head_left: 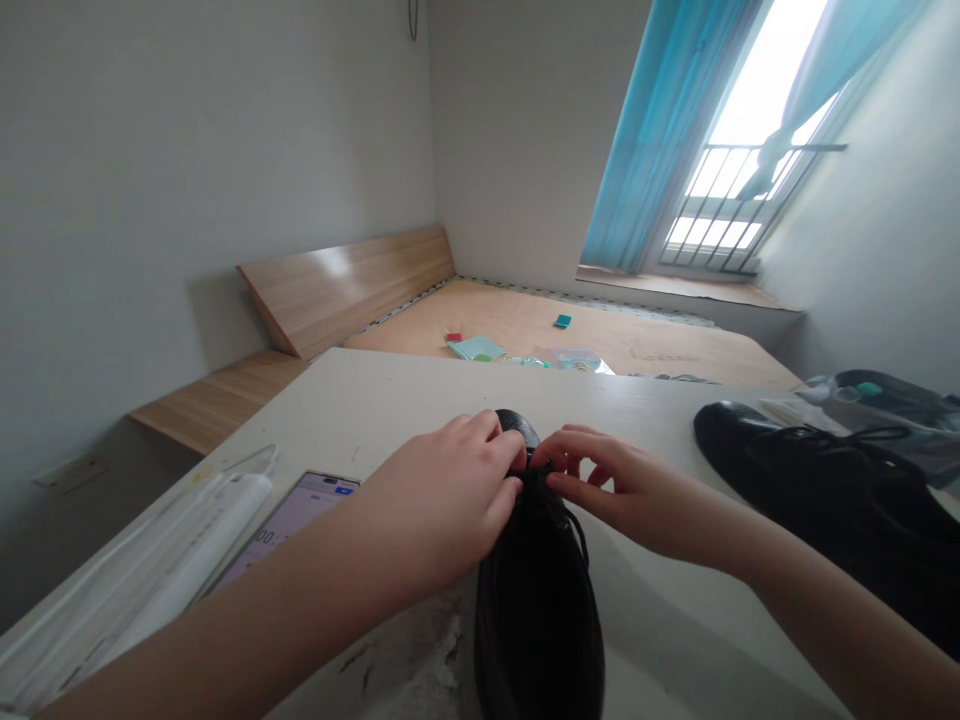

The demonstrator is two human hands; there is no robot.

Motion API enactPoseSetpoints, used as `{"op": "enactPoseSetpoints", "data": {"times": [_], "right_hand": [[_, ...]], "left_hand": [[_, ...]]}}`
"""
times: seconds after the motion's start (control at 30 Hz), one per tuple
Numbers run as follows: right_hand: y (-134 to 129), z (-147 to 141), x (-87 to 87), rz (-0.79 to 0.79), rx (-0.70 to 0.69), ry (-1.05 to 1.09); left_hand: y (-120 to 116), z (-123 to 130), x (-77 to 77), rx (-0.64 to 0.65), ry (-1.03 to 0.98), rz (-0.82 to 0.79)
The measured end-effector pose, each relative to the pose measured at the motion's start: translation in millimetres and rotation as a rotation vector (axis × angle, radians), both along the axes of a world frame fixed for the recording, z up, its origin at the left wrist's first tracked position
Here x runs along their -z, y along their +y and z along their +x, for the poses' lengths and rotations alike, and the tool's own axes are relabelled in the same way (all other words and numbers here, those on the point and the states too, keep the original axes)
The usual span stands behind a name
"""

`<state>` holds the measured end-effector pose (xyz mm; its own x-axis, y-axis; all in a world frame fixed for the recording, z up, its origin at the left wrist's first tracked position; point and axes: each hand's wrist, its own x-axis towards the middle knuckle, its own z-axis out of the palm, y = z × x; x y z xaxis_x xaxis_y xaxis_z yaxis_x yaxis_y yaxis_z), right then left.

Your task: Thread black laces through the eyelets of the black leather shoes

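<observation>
A black lace-up shoe (540, 610) stands on the white table in front of me, its toe pointing away and its opening towards me. My left hand (465, 480) is closed at the lacing from the left, thumb and fingers pinched together. From the right, my right hand (600, 470) pinches at the same spot with thumb and index finger. The black shoelace (577, 535) hangs in a loop down the shoe's right side. Both hands cover most of the lacing, and the lace ends between the fingertips are hard to make out against the black shoe.
A second black shoe (817, 480) lies at the right. On the left are a phone (300, 510) showing a timer and a white plastic-wrapped item (150, 570). The white table (405, 400) has worn patches near me. Behind it, a wooden bed board (510, 310) holds small packets.
</observation>
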<state>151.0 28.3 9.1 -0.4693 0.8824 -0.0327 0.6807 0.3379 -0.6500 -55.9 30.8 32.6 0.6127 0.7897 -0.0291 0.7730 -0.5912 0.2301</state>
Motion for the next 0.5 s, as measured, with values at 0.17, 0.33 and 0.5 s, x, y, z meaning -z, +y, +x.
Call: {"op": "enactPoseSetpoints", "data": {"times": [0.17,0.33,0.5], "right_hand": [[10,-2,10.0,-0.020,-0.002,0.169],[14,-6,20.4,-0.085,0.071,0.356],[8,-6,15.3,-0.270,0.206,0.557]], "left_hand": [[1,0,-2.7,0.038,-0.184,-0.243],[4,-20,-25.1,-0.009,-0.414,-0.356],[7,-41,-43.4,-0.204,-0.401,-0.068]]}}
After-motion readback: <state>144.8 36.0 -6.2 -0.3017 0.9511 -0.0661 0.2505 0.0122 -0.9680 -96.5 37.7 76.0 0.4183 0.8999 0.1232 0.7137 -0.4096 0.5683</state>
